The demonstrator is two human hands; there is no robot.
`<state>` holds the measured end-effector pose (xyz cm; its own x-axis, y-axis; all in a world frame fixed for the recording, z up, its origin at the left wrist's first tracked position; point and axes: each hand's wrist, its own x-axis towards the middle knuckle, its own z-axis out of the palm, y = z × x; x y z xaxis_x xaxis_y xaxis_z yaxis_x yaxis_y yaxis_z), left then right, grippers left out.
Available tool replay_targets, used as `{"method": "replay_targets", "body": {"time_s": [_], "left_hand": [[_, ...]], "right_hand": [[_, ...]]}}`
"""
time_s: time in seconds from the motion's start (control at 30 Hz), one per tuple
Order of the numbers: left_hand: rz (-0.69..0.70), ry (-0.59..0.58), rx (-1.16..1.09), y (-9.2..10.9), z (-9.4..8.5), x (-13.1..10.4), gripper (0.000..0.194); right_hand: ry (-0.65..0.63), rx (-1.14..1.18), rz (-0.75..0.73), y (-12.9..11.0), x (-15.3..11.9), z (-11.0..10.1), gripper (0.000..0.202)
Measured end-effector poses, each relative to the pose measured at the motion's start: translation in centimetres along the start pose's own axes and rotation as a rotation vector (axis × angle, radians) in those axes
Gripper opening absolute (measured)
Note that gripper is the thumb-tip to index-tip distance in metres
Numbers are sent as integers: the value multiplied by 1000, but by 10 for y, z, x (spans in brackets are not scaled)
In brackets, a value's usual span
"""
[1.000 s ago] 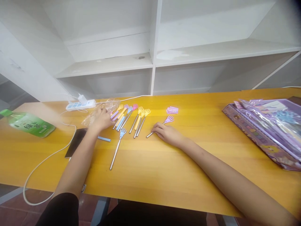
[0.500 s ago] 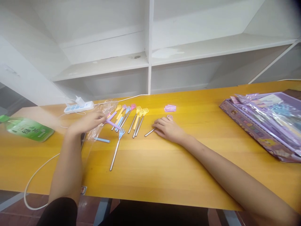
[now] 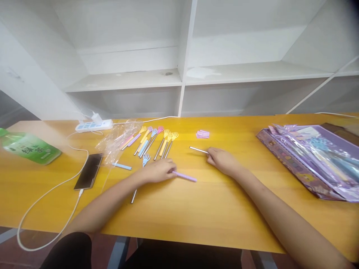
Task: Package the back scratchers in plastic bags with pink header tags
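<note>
My left hand [image 3: 161,170] is closed round one end of a purple tube [image 3: 185,176], whose free end points right. In my right hand [image 3: 221,160] is a thin metal rod [image 3: 198,150] that sticks out to the left; its other end is hidden by the fingers. Under my left wrist lies a blue-headed back scratcher [image 3: 146,160], partly covered. Several more back scratchers [image 3: 166,142] with yellow, blue, pink and purple claw heads lie behind my left hand, with coloured tubes among them. A loose blue tube [image 3: 122,166] rests farther left.
Small pink cards [image 3: 202,134] lie behind my right hand. At the right stands a purple box [image 3: 297,168] of plastic-wrapped items. On the left are a crumpled plastic bag [image 3: 116,139], a phone [image 3: 89,171] on a white cable, a power strip [image 3: 94,126] and a green bottle [image 3: 32,147].
My left hand has carried the purple tube rightward and nearer, away from the pile. My right hand has shifted right with the metal rod, lifting its tip leftward. The view has tilted slightly.
</note>
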<state>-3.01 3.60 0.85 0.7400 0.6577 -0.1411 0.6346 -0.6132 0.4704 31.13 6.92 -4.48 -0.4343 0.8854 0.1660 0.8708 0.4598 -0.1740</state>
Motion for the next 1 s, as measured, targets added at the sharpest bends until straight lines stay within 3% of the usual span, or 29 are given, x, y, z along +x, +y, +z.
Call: {"method": "replay_targets", "body": {"time_s": [0.13,0.27,0.4,0.5,0.73,1.0], "left_hand": [[94,126,277,17,23,-2,33],[202,127,334,24,37,6,19],[-61,73,200,14,26,7,17],[-233,53,131,7,14,1,28],[-167,201,-1,1,25,1,47],[-138,196,-35,-7,26,5,45]], "right_hand": [[0,-25,-11,-8,0,-4,21],[-4,-14,-34,-6,1,-5,26],[-45,28,-39,-6,0,-6,19],[-61,47,-12,-9,-2,-8,11],[24,-117,-83,-5,-10,-15,23],[79,-118,-205,-14,-13,-13,27]]}}
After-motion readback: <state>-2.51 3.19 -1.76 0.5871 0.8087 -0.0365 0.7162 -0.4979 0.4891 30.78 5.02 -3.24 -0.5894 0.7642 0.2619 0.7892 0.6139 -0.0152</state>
